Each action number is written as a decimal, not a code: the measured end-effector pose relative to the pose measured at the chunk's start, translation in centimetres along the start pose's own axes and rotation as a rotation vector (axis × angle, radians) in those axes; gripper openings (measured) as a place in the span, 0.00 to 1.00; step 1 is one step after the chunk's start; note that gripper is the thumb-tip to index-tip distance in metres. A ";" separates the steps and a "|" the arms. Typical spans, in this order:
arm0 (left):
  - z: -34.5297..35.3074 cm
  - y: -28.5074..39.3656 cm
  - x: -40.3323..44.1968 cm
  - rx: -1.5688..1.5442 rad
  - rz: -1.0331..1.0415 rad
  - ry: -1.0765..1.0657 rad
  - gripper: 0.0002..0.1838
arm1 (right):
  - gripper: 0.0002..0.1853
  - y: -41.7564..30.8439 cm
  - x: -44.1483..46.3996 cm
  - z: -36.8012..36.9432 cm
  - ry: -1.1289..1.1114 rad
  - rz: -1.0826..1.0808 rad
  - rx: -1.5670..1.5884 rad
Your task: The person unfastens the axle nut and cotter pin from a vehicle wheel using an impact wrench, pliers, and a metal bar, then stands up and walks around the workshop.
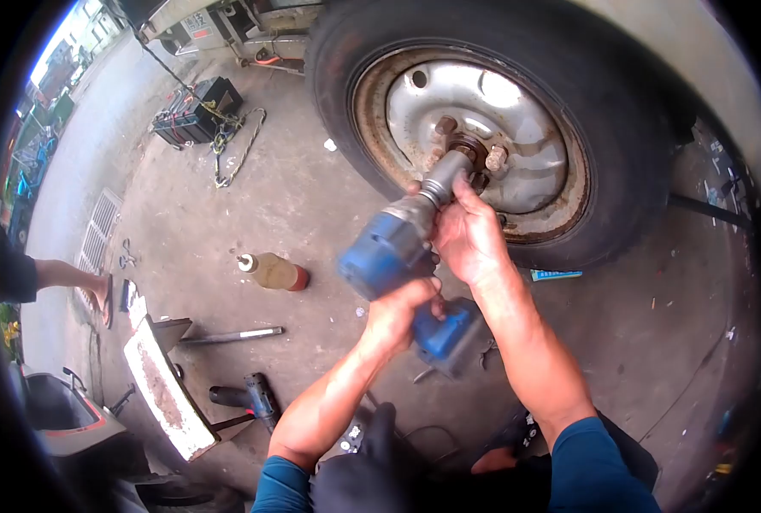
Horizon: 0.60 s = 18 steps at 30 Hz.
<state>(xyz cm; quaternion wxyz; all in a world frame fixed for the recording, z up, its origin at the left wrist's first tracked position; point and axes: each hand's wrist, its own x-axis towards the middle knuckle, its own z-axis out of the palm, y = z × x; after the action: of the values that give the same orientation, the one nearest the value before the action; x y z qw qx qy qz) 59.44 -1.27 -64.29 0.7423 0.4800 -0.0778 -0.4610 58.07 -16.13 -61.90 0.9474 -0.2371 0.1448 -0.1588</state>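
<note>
A blue cordless impact wrench (376,256), blurred by motion, points up and right at the wheel. My left hand (398,316) is closed around its handle, above the blue battery (445,333). Near the front of the tool, my right hand (468,232) grips around the metal socket (445,173), its thumb along the side. The socket's end meets the rusty hub centre (466,147), and whether it sits on a nut I cannot tell. Rusty lug nuts (497,156) stand around it on the silver wheel rim (530,141), inside a black tyre (633,162).
An oil-coloured bottle (274,271) stands on the concrete floor. Left of my arms lie a metal bar (235,335), a second power tool (262,400) and a worn white panel (165,389). A black battery (197,111) with rope sits farther back. Another person's foot (105,299) shows at left.
</note>
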 end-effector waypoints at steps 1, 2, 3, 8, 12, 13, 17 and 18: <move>-0.2 -0.1 0.1 0.219 0.054 0.053 0.10 | 0.30 -0.1 -0.1 -0.5 -0.078 0.036 0.096; -0.5 0.3 0.1 0.651 0.230 0.071 0.11 | 0.31 -0.3 0.3 -1.9 -0.257 0.048 0.073; -0.5 0.8 0.5 1.061 0.467 0.058 0.14 | 0.33 -0.4 0.5 -2.3 -0.283 0.046 0.122; -3.4 0.4 2.5 0.840 0.439 -0.047 0.15 | 0.21 -1.3 -3.3 0.7 0.290 -0.265 -0.818; -1.6 0.0 1.8 0.508 0.206 0.078 0.12 | 0.24 -5.6 -11.0 0.8 0.822 -1.623 -1.097; -1.6 0.0 1.7 0.477 0.152 0.075 0.12 | 0.29 -8.4 -11.2 0.6 0.808 -1.556 -1.213; -1.4 -0.4 2.1 0.401 0.130 0.062 0.12 | 0.46 -16.7 -10.6 -5.9 0.435 -1.209 -1.231; -1.4 -0.7 2.2 0.417 0.175 0.066 0.12 | 0.48 -17.0 -10.5 -6.2 0.453 -1.189 -1.238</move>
<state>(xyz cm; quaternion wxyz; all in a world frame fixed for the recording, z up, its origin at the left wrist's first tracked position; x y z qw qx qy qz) 61.01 -2.11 -66.28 0.6662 0.6294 -0.1884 -0.3528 42.45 -29.00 -56.66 0.3586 -0.7059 0.2418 -0.5609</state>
